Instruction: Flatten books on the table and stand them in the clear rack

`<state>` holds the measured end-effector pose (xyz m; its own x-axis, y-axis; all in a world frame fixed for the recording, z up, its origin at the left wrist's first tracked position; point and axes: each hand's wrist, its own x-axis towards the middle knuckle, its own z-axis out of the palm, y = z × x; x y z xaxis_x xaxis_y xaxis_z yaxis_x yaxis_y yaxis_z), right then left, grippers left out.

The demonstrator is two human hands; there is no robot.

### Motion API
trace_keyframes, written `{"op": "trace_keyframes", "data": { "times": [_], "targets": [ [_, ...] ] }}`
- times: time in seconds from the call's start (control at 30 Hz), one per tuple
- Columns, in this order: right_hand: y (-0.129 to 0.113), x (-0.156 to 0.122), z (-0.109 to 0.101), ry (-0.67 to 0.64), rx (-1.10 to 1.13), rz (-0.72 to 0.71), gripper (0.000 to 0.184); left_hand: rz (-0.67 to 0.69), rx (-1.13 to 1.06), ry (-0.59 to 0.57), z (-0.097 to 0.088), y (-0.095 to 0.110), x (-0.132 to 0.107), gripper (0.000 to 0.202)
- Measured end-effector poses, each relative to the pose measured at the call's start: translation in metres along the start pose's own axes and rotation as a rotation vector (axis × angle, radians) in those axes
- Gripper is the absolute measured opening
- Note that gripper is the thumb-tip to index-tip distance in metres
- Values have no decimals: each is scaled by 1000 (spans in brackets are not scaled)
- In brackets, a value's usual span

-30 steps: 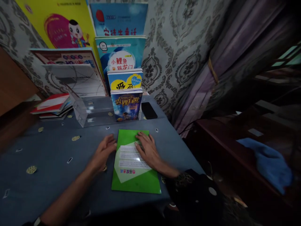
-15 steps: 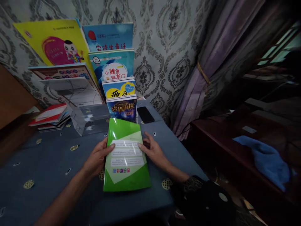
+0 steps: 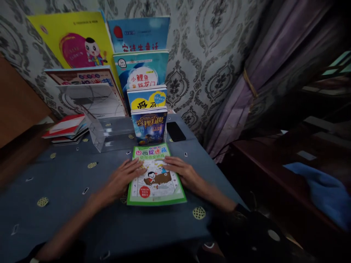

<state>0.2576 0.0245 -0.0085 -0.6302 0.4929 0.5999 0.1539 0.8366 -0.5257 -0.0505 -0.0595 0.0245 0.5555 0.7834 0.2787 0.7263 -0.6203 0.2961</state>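
A thin green-bordered children's book [image 3: 155,188] lies face up on the blue-grey tablecloth [image 3: 68,197], its cartoon cover showing. My left hand [image 3: 123,179] rests flat on the book's left edge with fingers stretched out. My right hand [image 3: 182,171] lies flat on its right edge, fingers extended toward the middle. Just beyond the book stands a dark blue fantasy book [image 3: 148,125], upright at the front of a stepped row of books.
Behind it stand a yellow-and-blue book [image 3: 146,98], two light blue books [image 3: 140,71] and a large yellow book [image 3: 74,40] against patterned wallpaper. A clear acrylic stand [image 3: 102,126], a stack of red books [image 3: 67,128] and a black phone [image 3: 176,131] sit nearby. A purple curtain [image 3: 246,80] hangs right.
The green book was lifted off the table, turned over from its back cover to its front cover, and laid down again closer to the standing books. Both hands now lie flat on it.
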Motion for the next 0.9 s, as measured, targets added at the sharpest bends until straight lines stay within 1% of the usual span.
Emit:
{"op": "trace_keyframes", "data": {
  "times": [0.07, 0.13, 0.2, 0.3, 0.37, 0.43, 0.53, 0.6, 0.67, 0.77, 0.9],
  "targets": [
    [13, -14, 12, -70, -48, -12, 31, -19, 44, -80, 19, -5, -10, 61],
    [18, -19, 16, -134, -75, 21, 31, -23, 70, -105, 28, -4, -15, 64],
    [19, -18, 14, -179, -79, 57, 30, -18, 84, -107, 29, -2, -17, 62],
    [18, -15, 8, -196, -89, 62, 30, -5, 85, -105, 25, 2, -17, 61],
    [18, -13, 5, -205, -124, 72, 31, -9, 81, -105, 23, 2, -19, 64],
    [20, -11, 5, -197, -168, 113, 35, -25, 74, -125, 21, -1, -21, 69],
    [22, -4, 11, -172, -233, 211, 40, -75, 66, -167, 15, -12, -22, 72],
    [24, 4, 17, -168, -271, 291, 40, -129, 60, -165, 12, -24, -18, 64],
    [24, 11, 23, -156, -289, 351, 39, -195, 46, -137, 9, -37, -11, 52],
    [24, 16, 29, -130, -287, 364, 40, -255, 8, -69, 8, -54, 1, 46],
    [26, 11, 30, -102, -268, 348, 41, -243, -48, 2, 8, -66, 13, 48]
  ]
}}
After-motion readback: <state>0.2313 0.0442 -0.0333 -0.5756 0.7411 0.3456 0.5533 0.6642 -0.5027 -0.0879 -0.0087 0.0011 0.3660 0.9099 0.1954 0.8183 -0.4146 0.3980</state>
